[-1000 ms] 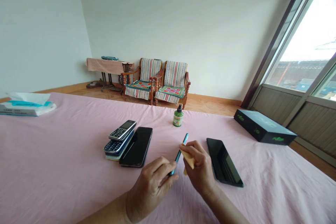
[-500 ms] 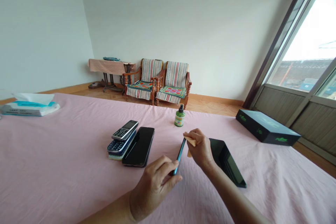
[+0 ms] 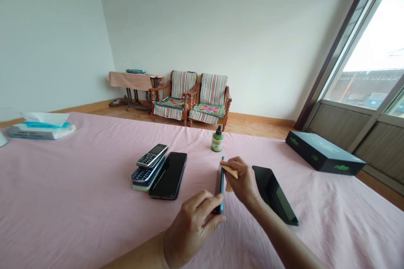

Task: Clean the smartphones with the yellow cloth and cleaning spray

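Observation:
My left hand (image 3: 194,225) pinches the near end of a blue-edged phone (image 3: 221,185), which stands on its side, edge toward me. In my right hand (image 3: 243,178) is a folded tan cloth (image 3: 231,170), pressed against the phone's upper edge near its far end. To the left lies a large black phone (image 3: 169,175), screen up. Beside it is a stack of phones, topped by a silver keypad phone (image 3: 152,155) over a dark blue keypad phone (image 3: 145,174). A black tablet (image 3: 274,195) lies to the right, partly behind my right wrist.
A green spray bottle (image 3: 217,139) stands beyond my hands on the pink sheet (image 3: 94,201). At far left is a tissue pack (image 3: 41,130); at right, a black box (image 3: 325,153). Two wooden chairs (image 3: 208,96) and a cloth-covered table (image 3: 132,80) are by the wall.
The phone has turned from leaning to nearly straight away from me, and my left hand has shifted slightly right with it. The far tip of the phone now shows beyond the cloth.

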Action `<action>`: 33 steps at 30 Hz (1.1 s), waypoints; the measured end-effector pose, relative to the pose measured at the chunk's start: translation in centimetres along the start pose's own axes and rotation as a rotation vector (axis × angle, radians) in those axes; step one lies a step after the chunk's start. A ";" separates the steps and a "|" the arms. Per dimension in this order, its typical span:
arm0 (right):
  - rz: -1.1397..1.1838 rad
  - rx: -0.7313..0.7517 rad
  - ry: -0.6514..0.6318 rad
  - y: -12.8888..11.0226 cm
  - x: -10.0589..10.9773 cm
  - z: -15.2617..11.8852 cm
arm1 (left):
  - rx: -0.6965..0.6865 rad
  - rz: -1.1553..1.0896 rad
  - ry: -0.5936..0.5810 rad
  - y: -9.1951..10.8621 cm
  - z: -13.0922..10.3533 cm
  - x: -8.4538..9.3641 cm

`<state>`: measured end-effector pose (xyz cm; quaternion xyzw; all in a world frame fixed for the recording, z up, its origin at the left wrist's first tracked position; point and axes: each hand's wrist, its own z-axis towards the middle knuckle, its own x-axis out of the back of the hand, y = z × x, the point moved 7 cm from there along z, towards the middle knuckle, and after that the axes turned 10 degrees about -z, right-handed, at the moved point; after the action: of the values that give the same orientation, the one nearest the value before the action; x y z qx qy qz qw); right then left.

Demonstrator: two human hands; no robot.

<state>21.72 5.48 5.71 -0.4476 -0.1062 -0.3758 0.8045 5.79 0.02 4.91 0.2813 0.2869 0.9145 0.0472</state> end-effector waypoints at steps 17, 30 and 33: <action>0.102 0.056 -0.059 -0.5 -1.1 -0.3 | 0.027 0.002 0.006 -0.1 0.2 -0.5; 0.197 0.145 -0.029 -2.9 0.2 -5.0 | 0.066 -0.009 -0.004 -0.5 0.1 -0.6; 0.160 0.158 -0.026 -3.1 0.2 -5.0 | 0.063 -0.001 0.000 -0.4 0.3 -0.5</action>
<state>18.83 0.37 4.90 -0.3947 -0.1101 -0.2950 0.8632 6.33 0.33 4.64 0.2824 0.3156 0.9051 0.0385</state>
